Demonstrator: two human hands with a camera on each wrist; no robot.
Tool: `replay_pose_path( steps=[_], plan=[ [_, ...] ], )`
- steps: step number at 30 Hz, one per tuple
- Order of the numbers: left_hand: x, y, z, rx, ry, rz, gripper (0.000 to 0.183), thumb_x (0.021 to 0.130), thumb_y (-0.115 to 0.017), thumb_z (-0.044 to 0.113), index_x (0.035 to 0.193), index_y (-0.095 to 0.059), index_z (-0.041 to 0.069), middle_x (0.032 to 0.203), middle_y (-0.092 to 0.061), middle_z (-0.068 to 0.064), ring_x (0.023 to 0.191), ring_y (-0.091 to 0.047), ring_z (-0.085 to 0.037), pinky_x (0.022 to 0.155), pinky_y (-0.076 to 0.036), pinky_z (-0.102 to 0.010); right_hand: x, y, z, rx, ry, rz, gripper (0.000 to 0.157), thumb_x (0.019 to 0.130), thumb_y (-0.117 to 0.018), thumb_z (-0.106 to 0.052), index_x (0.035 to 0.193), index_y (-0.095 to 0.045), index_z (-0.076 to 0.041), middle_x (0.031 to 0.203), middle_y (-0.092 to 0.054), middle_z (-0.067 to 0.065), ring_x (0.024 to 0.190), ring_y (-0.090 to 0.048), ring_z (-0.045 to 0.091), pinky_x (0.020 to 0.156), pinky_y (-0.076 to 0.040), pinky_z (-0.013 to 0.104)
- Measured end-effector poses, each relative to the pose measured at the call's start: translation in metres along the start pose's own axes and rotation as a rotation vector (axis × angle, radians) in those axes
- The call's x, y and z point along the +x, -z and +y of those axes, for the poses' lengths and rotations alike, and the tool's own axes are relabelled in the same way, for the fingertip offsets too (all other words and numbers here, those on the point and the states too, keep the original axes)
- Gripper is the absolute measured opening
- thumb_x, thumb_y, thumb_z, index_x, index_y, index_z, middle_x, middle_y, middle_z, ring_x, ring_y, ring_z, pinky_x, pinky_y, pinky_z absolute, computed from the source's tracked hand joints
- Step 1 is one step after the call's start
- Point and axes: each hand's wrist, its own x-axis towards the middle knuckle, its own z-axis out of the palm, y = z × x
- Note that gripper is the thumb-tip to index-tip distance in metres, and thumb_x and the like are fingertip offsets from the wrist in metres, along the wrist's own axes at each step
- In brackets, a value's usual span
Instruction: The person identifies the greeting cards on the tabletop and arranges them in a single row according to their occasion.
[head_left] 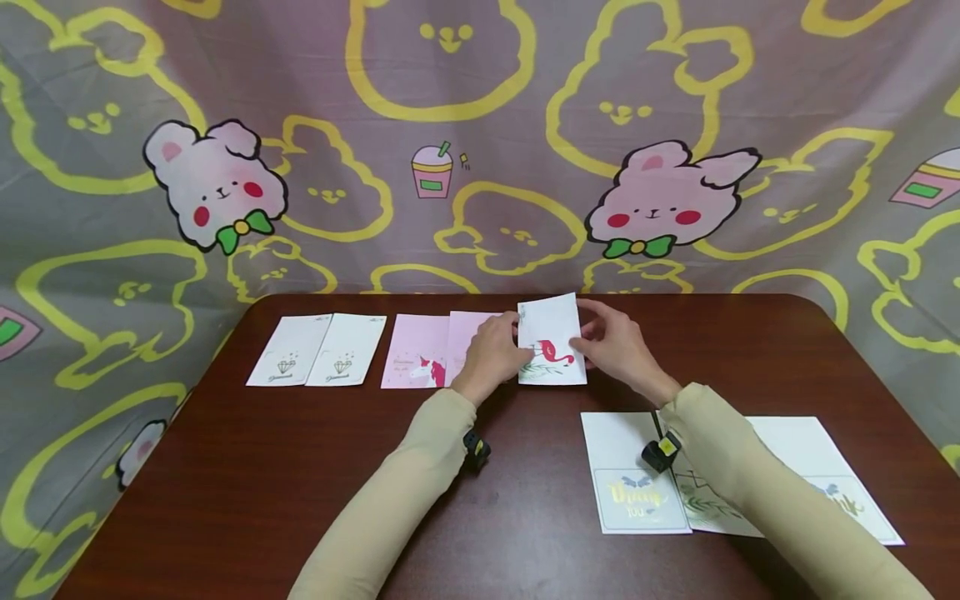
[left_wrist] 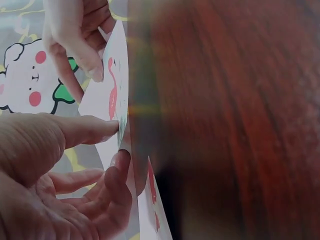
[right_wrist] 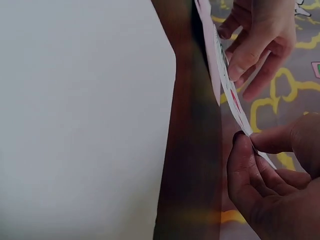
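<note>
Both hands hold a white card with a red flamingo and green leaves point(head_left: 547, 329) up near the table's back edge. My left hand point(head_left: 491, 352) pinches its left side between thumb and fingers, as the left wrist view shows. On the right side, my right hand point(head_left: 618, 343) pinches the card's edge, thumb on the printed face; the right wrist view shows the card point(right_wrist: 234, 97) slightly bowed between the hands. Just left of it lie two pink unicorn cards point(head_left: 416, 337), the right one partly hidden behind my left hand.
Two white diamond cards point(head_left: 292, 346) lie side by side at the back left. At the front right, under my right forearm, lie a "Thank you" card point(head_left: 618, 442), a leaf-printed card point(head_left: 708, 507) and another similar card point(head_left: 795, 442). A patterned curtain point(head_left: 495, 158) hangs behind the brown table point(head_left: 315, 500).
</note>
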Motion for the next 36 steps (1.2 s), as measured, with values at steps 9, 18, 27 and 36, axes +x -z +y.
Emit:
replay_pose_path(
  steps=[9,18,27,36],
  plan=[
    [0.003,-0.002,0.007,0.147,0.009,-0.09,0.038,0.088,-0.071,0.014,0.123,-0.069,0.0,0.124,-0.062,-0.019,0.108,-0.064,-0.036,0.089,-0.056,-0.05,0.011,-0.001,0.004,-0.091,-0.015,-0.082,0.073,0.091,-0.075,-0.01,0.154,-0.039,-0.001,0.105,-0.067,0.021,0.064,-0.068,0.015,0.062,-0.059,0.029],
    [0.004,-0.003,0.009,0.211,-0.027,-0.102,0.024,0.084,-0.07,0.007,0.069,-0.052,0.006,0.097,-0.055,-0.013,0.068,-0.048,-0.023,0.055,-0.04,-0.035,0.018,-0.006,0.004,-0.146,-0.019,-0.138,0.057,0.091,-0.075,-0.011,0.143,-0.053,0.001,0.108,-0.069,0.024,0.062,-0.066,0.014,0.06,-0.057,0.027],
    [0.007,-0.002,0.01,0.262,-0.044,-0.118,0.019,0.084,-0.073,0.008,0.074,-0.057,0.006,0.094,-0.058,-0.011,0.074,-0.054,-0.025,0.061,-0.045,-0.038,0.021,-0.007,-0.001,-0.224,-0.009,-0.18,0.054,0.092,-0.074,-0.009,0.14,-0.055,0.005,0.109,-0.07,0.026,0.059,-0.064,0.015,0.057,-0.055,0.025],
    [0.01,-0.004,0.013,0.344,-0.041,-0.13,0.02,0.084,-0.071,0.009,0.072,-0.055,0.01,0.093,-0.063,-0.009,0.076,-0.062,-0.027,0.068,-0.053,-0.043,0.026,-0.01,-0.002,-0.351,0.05,-0.195,0.048,0.091,-0.073,-0.01,0.134,-0.061,0.007,0.099,-0.072,0.021,0.077,-0.063,0.023,0.065,-0.052,0.029]
  ],
)
